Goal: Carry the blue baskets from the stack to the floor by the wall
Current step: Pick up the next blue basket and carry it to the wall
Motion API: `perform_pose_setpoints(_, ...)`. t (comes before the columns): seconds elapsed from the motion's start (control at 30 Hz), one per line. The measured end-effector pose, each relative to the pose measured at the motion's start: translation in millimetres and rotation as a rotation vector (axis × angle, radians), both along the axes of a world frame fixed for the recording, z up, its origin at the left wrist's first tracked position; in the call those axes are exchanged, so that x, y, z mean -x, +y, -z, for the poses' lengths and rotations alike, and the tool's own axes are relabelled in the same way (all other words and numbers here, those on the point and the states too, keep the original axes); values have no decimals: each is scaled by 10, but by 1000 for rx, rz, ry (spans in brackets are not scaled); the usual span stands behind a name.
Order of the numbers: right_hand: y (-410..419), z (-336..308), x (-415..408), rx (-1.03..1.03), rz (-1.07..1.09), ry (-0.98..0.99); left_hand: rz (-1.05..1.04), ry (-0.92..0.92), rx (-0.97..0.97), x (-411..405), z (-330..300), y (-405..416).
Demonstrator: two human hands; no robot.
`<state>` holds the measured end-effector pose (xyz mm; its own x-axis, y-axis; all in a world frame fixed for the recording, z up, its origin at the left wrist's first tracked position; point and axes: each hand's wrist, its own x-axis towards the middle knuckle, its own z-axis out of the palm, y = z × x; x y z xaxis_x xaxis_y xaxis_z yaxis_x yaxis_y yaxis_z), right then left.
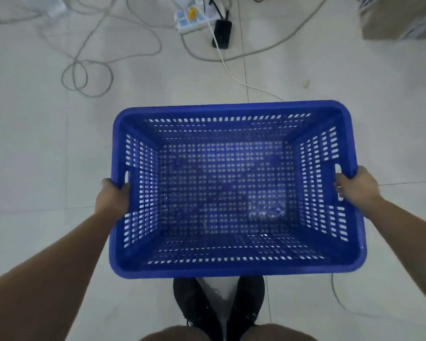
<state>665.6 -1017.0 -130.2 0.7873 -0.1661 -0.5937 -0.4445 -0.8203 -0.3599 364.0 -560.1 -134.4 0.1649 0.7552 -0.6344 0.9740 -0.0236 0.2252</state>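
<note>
A blue basket [234, 190] is held up in the middle of the frame, above a pale tiled floor [35, 156]. The basket is empty, and its walls and bottom are full of small holes, so the floor can be seen through them. The left hand [113, 196] is closed around the rim on the left side of the basket, next to a handle slot. The right hand [355, 187] is closed around the rim on the right side, with the thumb tucked in at the handle slot there. Both bare arms are stretched out from the lower corners of the frame to the basket. Two dark shoes [219, 306] are seen at the bottom middle, just under the near edge of the basket, and bare knees are seen at the very bottom. A white power strip [191, 17] is seen on the floor at the top middle, with a small black box [221, 33] just beside it. Grey cables [86, 77] are looped on the floor at the upper left, and a white cable [234, 77] is laid from the power strip down toward the far edge of the basket. A cardboard box [401, 17] is seen at the upper right corner.
</note>
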Motion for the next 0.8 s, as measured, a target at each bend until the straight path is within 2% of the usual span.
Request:
perform_pose_setpoints(0.1, 5, 69, -32, -66, 105, 25, -181, -118, 11, 24, 128, 66)
perform_pose_setpoints(0.17, 13, -62, -17, -73, 105, 40, -225, -152, 48, 65, 66, 130)
perform_pose_setpoints(0.3, 31, -694, 22, -89, 90, 20, -191, -168, 51, 38, -724, 146)
perform_pose_setpoints(0.4, 98, -1534, 57, -121, 47, 3, -169, -177, -3, 2, -1612, 165)
perform_pose_setpoints(0.57, 176, -3365, -53, -209, -51, -41, -288, -247, -26, -101, -3489, 240)
perform_pose_setpoints(0.8, 406, -6127, -341, -241, -206, -190, -150, -391, -131, -183, -6194, 461)
